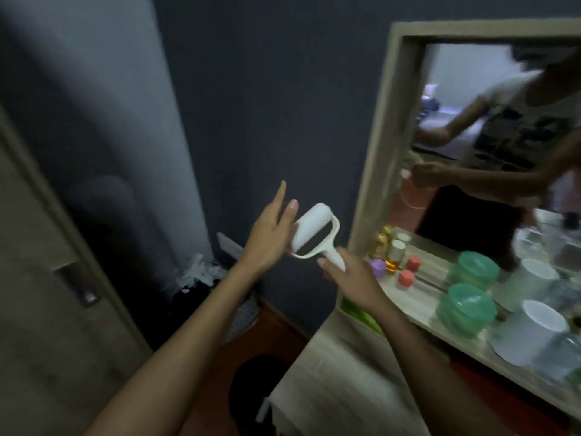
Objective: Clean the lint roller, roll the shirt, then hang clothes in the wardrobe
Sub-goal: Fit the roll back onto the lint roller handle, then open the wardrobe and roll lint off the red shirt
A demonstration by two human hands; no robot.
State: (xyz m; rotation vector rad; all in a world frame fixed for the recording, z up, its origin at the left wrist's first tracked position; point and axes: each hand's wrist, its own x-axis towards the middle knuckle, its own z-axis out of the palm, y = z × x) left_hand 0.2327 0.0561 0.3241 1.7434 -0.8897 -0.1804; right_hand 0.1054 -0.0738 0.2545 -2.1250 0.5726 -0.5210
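Note:
A white lint roller (311,228) with a cream handle is held up in front of the dark wall. My right hand (349,275) is closed around its handle from below. My left hand (270,237) rests against the left side of the white roll, thumb on the roll and fingers stretched upward and apart. No shirt or wardrobe interior shows in the head view.
A dressing table (342,366) with a framed mirror (386,127) stands to the right, carrying small bottles (394,256), green lidded tubs (468,309) and white cups (534,332). A bin with white scraps (204,275) sits by the wall below. A door (47,278) is on the left.

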